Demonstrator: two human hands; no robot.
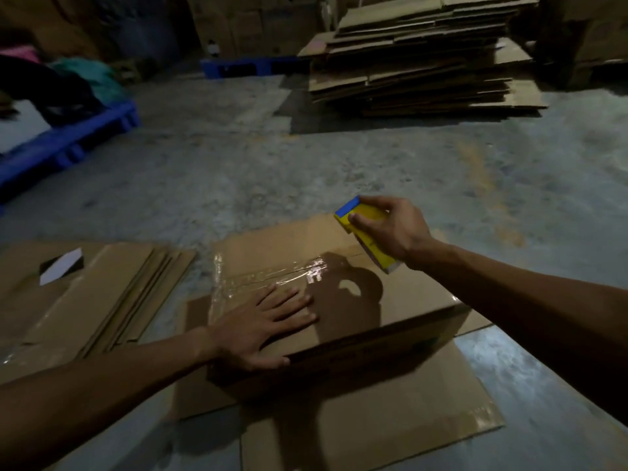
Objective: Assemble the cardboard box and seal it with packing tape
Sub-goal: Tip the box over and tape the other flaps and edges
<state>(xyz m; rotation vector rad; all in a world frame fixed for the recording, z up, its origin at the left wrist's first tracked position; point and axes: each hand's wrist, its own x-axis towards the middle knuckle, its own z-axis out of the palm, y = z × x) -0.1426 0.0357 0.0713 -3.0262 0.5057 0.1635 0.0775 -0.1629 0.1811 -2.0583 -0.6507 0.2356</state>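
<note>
A brown cardboard box (pixel 414 300) stands on the floor in front of me with its flaps closed on top. A strip of clear packing tape (pixel 272 275) shines along the top seam from the left edge toward the middle. My left hand (pixel 268 326) lies flat on the box top, fingers spread, beside the tape. My right hand (pixel 390 229) hovers over the far right corner of the box and grips a yellow and blue tape dispenser (pixel 365 229), tilted, just above the seam.
Flat cardboard sheets (pixel 373 433) lie under the box. Folded flat boxes (pixel 102 300) rest at the left. A tall stack of flattened cartons (pixel 424 59) stands at the back right. Blue pallets (pixel 68 141) sit at the back left on the concrete floor (pixel 272 171).
</note>
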